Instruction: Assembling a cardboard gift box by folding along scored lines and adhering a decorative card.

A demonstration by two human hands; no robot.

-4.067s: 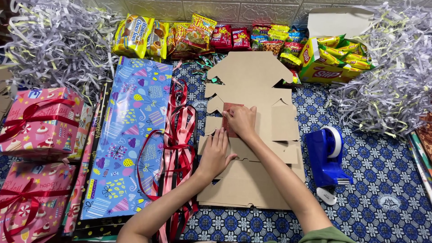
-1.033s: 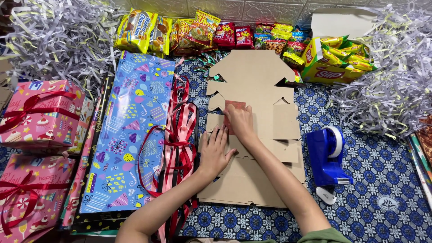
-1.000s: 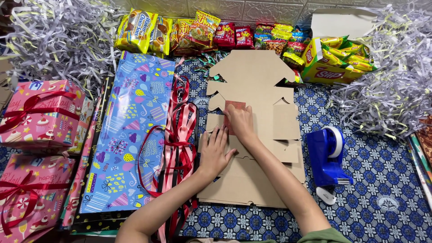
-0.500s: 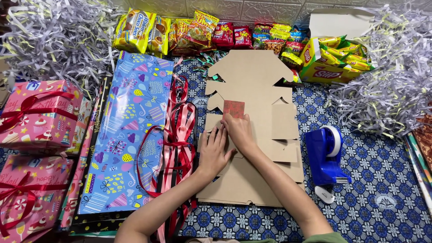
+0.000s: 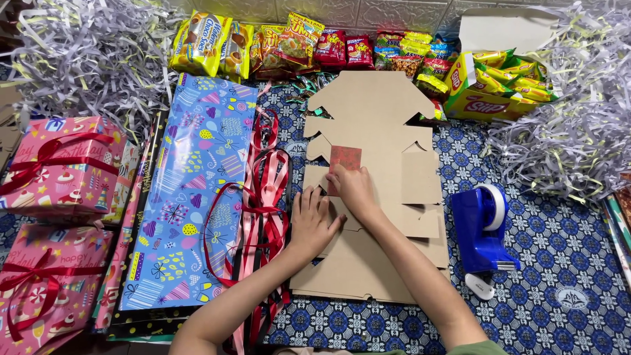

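My right hand point(image 5: 353, 189) lies flat, fingers stretched out and grasping nothing, its fingertips pressing the lower edge of a small red patterned square point(image 5: 346, 158). That square sits on a stack of flat brown cardboard cut-outs point(image 5: 381, 125), in the middle of the floor covering. My left hand point(image 5: 313, 220) rests just beside the right one, palm down with fingers spread, also holding nothing, pressing on the left part of the cardboard. Both forearms reach in from the bottom edge.

Just left of the cardboard lies a tangle of red ribbons point(image 5: 263, 197), and beyond it a blue gift-wrap sheet point(image 5: 190, 190) with party shapes. Further left are two pink gift boxes point(image 5: 59, 164) tied with red ribbon. To the right of the cardboard stands a blue tape dispenser point(image 5: 483, 227) on the blue patterned mat point(image 5: 559, 263). Along the top runs a row of snack packets point(image 5: 282, 43), with a yellow carton point(image 5: 499, 85) of them at right. Heaps of shredded paper point(image 5: 85, 59) fill both upper corners.
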